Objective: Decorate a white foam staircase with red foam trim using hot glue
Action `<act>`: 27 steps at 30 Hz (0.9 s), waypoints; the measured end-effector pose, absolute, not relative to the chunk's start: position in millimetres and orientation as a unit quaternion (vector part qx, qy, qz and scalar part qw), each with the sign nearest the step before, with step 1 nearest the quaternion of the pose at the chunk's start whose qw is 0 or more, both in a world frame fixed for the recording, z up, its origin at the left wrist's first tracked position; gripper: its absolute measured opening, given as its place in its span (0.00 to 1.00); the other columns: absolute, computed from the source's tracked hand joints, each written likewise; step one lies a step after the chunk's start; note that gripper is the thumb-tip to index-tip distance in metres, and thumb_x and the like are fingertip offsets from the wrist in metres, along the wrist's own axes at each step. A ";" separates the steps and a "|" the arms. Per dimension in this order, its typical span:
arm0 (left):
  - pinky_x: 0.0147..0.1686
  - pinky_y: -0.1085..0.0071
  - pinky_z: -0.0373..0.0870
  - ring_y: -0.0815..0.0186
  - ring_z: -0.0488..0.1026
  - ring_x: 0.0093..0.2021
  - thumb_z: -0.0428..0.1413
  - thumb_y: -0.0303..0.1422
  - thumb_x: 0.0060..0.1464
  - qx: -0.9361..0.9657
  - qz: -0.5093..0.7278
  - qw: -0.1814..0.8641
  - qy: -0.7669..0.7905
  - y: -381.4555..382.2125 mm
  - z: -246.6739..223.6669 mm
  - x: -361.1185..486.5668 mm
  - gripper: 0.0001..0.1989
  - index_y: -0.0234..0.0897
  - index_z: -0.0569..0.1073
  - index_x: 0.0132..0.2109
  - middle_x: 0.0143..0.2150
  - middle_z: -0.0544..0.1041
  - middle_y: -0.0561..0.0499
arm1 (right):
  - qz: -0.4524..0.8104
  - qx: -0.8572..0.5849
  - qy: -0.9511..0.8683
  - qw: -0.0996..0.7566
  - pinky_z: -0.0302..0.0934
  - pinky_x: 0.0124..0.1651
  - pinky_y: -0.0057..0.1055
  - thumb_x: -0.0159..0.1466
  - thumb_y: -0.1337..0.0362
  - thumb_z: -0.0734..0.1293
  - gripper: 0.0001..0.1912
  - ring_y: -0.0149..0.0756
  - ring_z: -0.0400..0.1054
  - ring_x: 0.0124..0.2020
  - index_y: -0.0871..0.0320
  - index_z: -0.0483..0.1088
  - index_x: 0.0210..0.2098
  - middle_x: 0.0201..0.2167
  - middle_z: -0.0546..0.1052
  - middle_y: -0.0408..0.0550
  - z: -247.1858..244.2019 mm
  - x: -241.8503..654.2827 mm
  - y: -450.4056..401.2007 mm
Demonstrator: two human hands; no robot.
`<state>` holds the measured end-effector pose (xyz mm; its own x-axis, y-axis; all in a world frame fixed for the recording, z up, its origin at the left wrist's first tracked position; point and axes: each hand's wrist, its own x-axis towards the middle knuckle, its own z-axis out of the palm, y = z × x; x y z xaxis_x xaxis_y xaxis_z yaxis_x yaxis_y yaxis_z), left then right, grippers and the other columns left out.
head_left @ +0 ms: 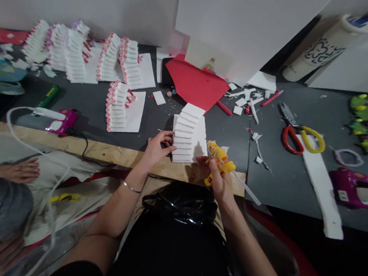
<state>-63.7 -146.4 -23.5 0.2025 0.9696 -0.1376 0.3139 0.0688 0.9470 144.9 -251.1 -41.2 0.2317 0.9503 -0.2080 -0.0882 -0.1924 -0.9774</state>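
One glue gun [222, 159] (yellow) held inside right grip [221, 184].

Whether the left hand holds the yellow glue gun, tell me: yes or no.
No, the right hand holds the yellow glue gun while the left hand is at the white strips.

curved white staircase [183, 139], yellow glue gun [221, 156]

The light is dim and grey, the yellow glue gun [223, 159] casts a soft shadow on the white card [199, 133], glare streaks the glossy black material [179, 203], and wide-angle distortion stretches the 2 forearms [118, 207].
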 end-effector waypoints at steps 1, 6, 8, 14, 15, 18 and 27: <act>0.46 0.62 0.68 0.64 0.75 0.39 0.66 0.29 0.45 0.596 0.334 0.493 0.538 -146.3 -23.8 -63.5 0.24 0.38 0.74 0.51 0.37 0.78 0.51 | 0.498 -0.592 -0.369 0.515 0.71 0.51 0.45 0.64 0.41 0.63 0.23 0.46 0.75 0.49 0.53 0.74 0.40 0.42 0.81 0.53 -41.1 144.9 -251.2; 0.46 0.62 0.68 0.64 0.74 0.37 0.66 0.28 0.44 0.594 0.340 0.496 0.534 -145.0 -25.4 -63.0 0.24 0.38 0.74 0.50 0.36 0.78 0.51 | 0.497 -0.587 -0.369 0.522 0.72 0.49 0.44 0.64 0.42 0.63 0.22 0.45 0.75 0.48 0.54 0.73 0.39 0.41 0.81 0.53 -40.2 144.2 -251.0; 0.46 0.62 0.68 0.65 0.74 0.37 0.66 0.28 0.43 0.594 0.339 0.497 0.533 -144.2 -25.9 -62.8 0.24 0.38 0.74 0.50 0.36 0.78 0.52 | 0.498 -0.583 -0.365 0.528 0.72 0.49 0.43 0.64 0.42 0.64 0.22 0.44 0.75 0.47 0.54 0.73 0.39 0.41 0.81 0.52 -39.9 144.0 -250.9; 0.46 0.63 0.68 0.65 0.74 0.37 0.66 0.28 0.44 0.597 0.343 0.493 0.532 -143.0 -26.3 -61.8 0.24 0.38 0.74 0.50 0.37 0.78 0.51 | 0.502 -0.579 -0.366 0.527 0.71 0.50 0.43 0.64 0.42 0.64 0.21 0.44 0.76 0.46 0.53 0.74 0.38 0.42 0.81 0.52 -39.5 144.7 -251.0; 0.46 0.63 0.68 0.65 0.74 0.37 0.66 0.28 0.44 0.598 0.342 0.492 0.533 -143.0 -26.3 -61.9 0.24 0.38 0.74 0.50 0.37 0.78 0.51 | 0.503 -0.579 -0.367 0.527 0.71 0.50 0.43 0.64 0.42 0.64 0.21 0.44 0.76 0.47 0.53 0.74 0.38 0.42 0.81 0.52 -39.7 144.8 -251.0; 0.46 0.62 0.68 0.65 0.74 0.38 0.66 0.27 0.44 0.602 0.338 0.487 0.535 -142.7 -26.5 -62.2 0.24 0.38 0.74 0.51 0.37 0.78 0.51 | 0.503 -0.572 -0.360 0.538 0.71 0.50 0.43 0.64 0.43 0.65 0.20 0.45 0.76 0.47 0.53 0.74 0.38 0.41 0.81 0.52 -41.5 144.9 -251.0; 0.45 0.64 0.69 0.65 0.75 0.38 0.65 0.28 0.46 0.617 0.333 0.472 0.534 -141.2 -29.0 -61.5 0.24 0.37 0.73 0.52 0.38 0.79 0.50 | 0.505 -0.567 -0.351 0.548 0.70 0.52 0.47 0.64 0.44 0.65 0.20 0.47 0.76 0.47 0.53 0.76 0.38 0.42 0.81 0.52 -46.1 144.6 -251.7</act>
